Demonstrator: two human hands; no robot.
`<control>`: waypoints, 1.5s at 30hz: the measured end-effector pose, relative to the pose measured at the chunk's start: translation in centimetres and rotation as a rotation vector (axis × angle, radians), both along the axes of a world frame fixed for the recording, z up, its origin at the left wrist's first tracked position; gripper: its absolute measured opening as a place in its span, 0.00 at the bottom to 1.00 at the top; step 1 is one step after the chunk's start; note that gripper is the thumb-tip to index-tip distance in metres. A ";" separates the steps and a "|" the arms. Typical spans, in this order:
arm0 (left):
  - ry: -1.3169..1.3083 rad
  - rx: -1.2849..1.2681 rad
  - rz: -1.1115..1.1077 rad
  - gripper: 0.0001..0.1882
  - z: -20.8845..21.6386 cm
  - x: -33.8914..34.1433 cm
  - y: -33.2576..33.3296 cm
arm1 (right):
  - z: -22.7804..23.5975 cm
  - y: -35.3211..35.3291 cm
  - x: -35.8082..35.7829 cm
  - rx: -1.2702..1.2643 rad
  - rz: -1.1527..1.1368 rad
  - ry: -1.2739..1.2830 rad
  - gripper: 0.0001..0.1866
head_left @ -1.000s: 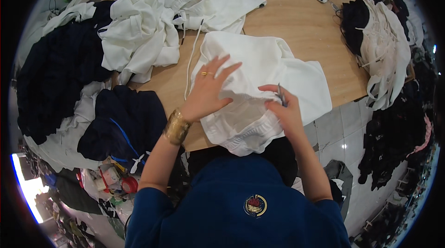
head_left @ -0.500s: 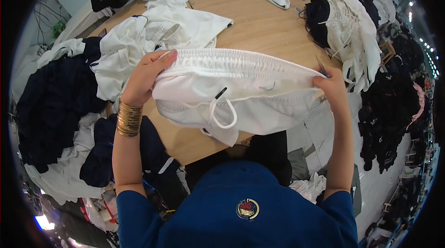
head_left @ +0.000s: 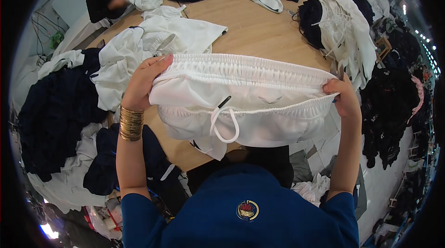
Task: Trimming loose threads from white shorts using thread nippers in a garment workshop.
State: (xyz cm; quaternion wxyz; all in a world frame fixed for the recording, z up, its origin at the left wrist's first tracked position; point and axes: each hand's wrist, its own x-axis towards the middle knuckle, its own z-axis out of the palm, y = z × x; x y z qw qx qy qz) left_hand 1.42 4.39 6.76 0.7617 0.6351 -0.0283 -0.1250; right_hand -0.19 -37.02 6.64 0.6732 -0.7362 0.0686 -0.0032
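Observation:
Between my hands hang white elastic-waist pants [head_left: 259, 126], the gathered waistband stretched wide and its opening facing me. A white drawstring [head_left: 235, 127] with a black tip loops out at the front. My left hand [head_left: 147, 77] is closed on the left end of the waistband, its thumb on the upper edge. At the other end my right hand [head_left: 344, 94] grips the waistband, thumb toward the inside. A small pointed metal tool [head_left: 341, 71] sticks up at my right hand; most of it is hidden. The lower part of the pants is folded out of view.
Beneath the pants is a wooden table [head_left: 250, 30]. White garments [head_left: 181, 30] lie at its left, with a dark navy pile [head_left: 55, 104] beyond them. More white garments [head_left: 345, 35] hang over the right edge. Across the table, a person in black [head_left: 104, 0] handles white cloth.
My right hand has moved right and slightly down, stretching the waistband wider. The pants' opening shows more. The other person's hand has moved and is blurred.

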 end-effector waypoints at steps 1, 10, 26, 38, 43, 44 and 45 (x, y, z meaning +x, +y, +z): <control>0.001 -0.013 -0.007 0.15 0.1 0.0 0.1 | -0.2 -0.1 0.2 0.035 -0.014 -0.001 0.10; -0.283 0.523 0.265 0.14 0.4 2.6 -0.3 | 0.5 0.9 5.1 -0.340 -0.013 0.051 0.16; -0.263 0.975 0.281 0.12 -15.8 -1.6 -1.1 | -16.3 4.5 3.5 -0.660 0.251 -0.076 0.16; -0.496 1.087 -0.123 0.17 -17.2 -7.5 -7.0 | -17.1 11.1 -0.5 -0.723 0.505 -0.394 0.18; -0.529 1.162 -0.130 0.18 -19.8 -11.6 -5.1 | -18.2 10.7 -4.5 -0.971 0.686 -0.260 0.23; -0.529 1.171 -0.159 0.20 -20.0 -12.1 -5.0 | -18.0 10.7 -5.0 -0.981 0.605 -0.203 0.25; -0.518 1.168 -0.160 0.20 -20.1 -12.7 -5.0 | -18.0 10.6 -5.4 -0.980 0.614 -0.195 0.25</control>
